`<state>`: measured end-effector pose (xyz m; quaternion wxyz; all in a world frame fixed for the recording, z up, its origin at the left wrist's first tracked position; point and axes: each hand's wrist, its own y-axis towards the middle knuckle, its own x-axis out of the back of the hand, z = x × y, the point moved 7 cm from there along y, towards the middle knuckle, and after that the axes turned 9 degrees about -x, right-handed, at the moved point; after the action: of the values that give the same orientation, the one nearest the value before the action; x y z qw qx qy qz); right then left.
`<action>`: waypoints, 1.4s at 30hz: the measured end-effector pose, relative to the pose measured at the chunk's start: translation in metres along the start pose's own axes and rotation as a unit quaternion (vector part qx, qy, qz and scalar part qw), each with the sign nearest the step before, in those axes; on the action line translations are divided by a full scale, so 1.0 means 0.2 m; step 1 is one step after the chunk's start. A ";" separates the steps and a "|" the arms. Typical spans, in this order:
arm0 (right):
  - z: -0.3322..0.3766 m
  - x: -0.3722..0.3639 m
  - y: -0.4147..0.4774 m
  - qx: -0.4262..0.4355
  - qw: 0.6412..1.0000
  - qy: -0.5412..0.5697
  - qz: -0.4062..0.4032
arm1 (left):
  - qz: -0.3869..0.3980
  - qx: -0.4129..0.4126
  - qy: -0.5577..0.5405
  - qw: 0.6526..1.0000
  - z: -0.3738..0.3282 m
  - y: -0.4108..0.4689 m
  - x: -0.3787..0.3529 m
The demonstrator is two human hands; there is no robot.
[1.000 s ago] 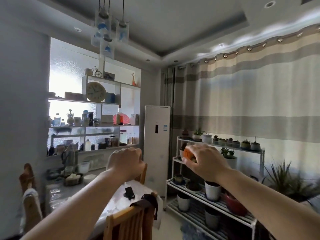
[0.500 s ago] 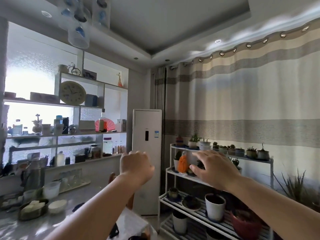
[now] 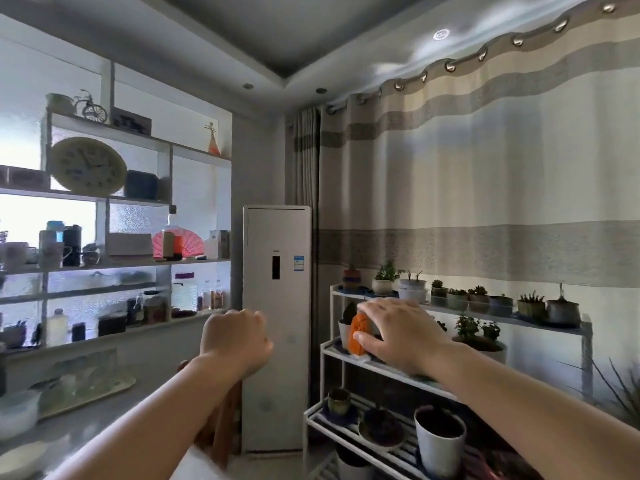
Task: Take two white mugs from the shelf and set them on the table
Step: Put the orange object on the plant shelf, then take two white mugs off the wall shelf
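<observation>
Both bare arms reach forward into a dim room. The left hand (image 3: 235,337) is curled into a loose fist with nothing visible in it, held in the air in front of the white floor-standing air conditioner (image 3: 276,327). The right hand (image 3: 401,336) has its fingers spread and arched over an orange object (image 3: 360,334) that stands at the left end of the middle tier of a white metal plant rack (image 3: 381,367); the thumb lies against the object's lower side and the fingers pass over its top, but whether they grip it firmly cannot be told. Small potted succulents (image 3: 478,297) line the rack's top tier, and a white pot (image 3: 440,441) filled with dark soil stands on the bottom tier. A striped curtain (image 3: 485,202) hangs behind the rack. At the left, a backlit wall shelf (image 3: 114,265) carries a round clock (image 3: 88,166) on an upper board; on the middle board, toward its left end, stands a white mug (image 3: 52,252) among darker cups and bottles, well apart from both hands, with a red folding fan (image 3: 180,244) further right on the same board. The table (image 3: 69,434) lies below the shelf at the lower left, bearing a green tray (image 3: 83,386) along its far edge.
</observation>
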<state>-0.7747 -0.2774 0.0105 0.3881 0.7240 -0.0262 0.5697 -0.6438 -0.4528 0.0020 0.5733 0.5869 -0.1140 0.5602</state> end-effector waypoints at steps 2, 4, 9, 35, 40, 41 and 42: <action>-0.10 -0.13 0.21 0.021 1.000 -0.011 0.004 | -0.001 0.009 0.008 1.000 -0.02 0.21 -0.12; -0.21 -0.24 0.42 0.034 0.999 -0.013 0.006 | -0.002 0.017 0.015 1.000 -0.03 0.41 -0.22; -0.35 -0.51 0.91 0.056 0.998 0.015 -0.003 | 0.005 0.038 0.043 0.998 0.05 0.81 -0.49; -0.03 -1.97 3.29 0.178 0.977 0.117 -0.007 | 0.019 0.170 0.084 0.982 1.26 2.40 -2.06; 0.11 -2.28 3.72 0.207 0.966 0.153 -0.003 | 0.030 0.230 0.100 0.967 1.56 2.55 -2.32; 0.15 -2.34 3.80 0.216 0.963 0.161 -0.003 | 0.038 0.242 0.108 0.964 1.61 2.59 -2.37; 0.19 -2.40 3.89 0.227 0.960 0.166 -0.004 | 0.044 0.254 0.118 0.959 1.66 2.63 -2.41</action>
<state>-1.2858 -1.0360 0.0175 0.2148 0.6882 0.1718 0.6714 -1.0441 -1.1295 0.0025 0.3894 0.6371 0.0746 0.6610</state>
